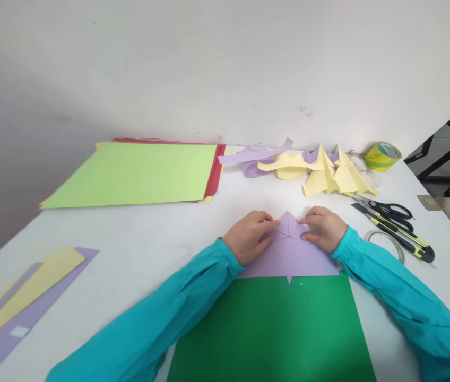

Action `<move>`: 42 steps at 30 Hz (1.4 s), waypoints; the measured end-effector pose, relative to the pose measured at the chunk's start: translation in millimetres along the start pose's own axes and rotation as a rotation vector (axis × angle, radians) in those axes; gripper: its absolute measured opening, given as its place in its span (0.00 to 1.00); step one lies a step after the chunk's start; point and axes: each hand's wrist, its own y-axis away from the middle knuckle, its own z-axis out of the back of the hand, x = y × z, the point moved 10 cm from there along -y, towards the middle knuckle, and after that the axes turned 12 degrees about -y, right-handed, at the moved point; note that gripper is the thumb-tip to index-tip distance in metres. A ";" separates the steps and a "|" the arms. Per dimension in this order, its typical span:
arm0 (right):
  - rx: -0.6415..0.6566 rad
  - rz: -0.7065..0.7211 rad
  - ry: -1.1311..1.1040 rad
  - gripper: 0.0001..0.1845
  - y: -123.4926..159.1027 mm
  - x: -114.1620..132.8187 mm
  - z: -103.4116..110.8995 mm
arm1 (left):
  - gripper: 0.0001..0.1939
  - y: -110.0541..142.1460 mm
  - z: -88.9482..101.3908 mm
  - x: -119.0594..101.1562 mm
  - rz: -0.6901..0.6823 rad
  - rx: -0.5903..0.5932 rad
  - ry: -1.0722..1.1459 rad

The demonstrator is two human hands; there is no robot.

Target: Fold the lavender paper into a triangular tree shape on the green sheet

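Observation:
A folded sheet of purple paper [288, 257] lies partly over the far edge of a green sheet [276, 329]. Its pointed top faces the wall, crease lines meet near that tip, and a small point sticks out below its near edge. My left hand [252, 236] pinches the upper left side of the purple paper between thumb and fingers. Opposite it, my right hand [322, 228] pinches the upper right side the same way. Both sleeves are turquoise. The paper's side edges are partly hidden under my hands.
Light green sheets [141, 172] over red ones lie back left. Along the wall stand folded yellow paper shapes [340, 175], paper strips [254, 155] and a yellow tape roll [383, 156]. Scissors [394, 211], a utility knife [400, 233] and clear tape [386, 241] sit right; paper offcuts [29, 297] left.

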 end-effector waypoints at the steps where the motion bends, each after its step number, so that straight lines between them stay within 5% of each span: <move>1: -0.006 -0.032 0.021 0.20 -0.2 -3.7 0.3 | 0.17 0.0 -0.4 0.9 0.006 -0.001 0.016; 8: 0.020 -0.065 0.048 0.24 0.1 -3.5 -4.6 | 0.14 -0.7 1.1 -1.7 -0.006 -0.012 -0.004; 18: 0.045 0.005 0.034 0.21 -0.5 4.5 -6.3 | 0.13 -0.5 4.5 -33.4 -0.171 -0.019 -0.136; 27: 0.041 0.038 0.041 0.26 0.3 14.3 -6.6 | 0.11 0.3 5.1 -34.1 -0.169 -0.024 -0.159; 42: -0.015 0.254 0.204 0.11 2.4 33.1 -2.4 | 0.13 0.6 6.9 -39.5 -0.221 -0.061 -0.107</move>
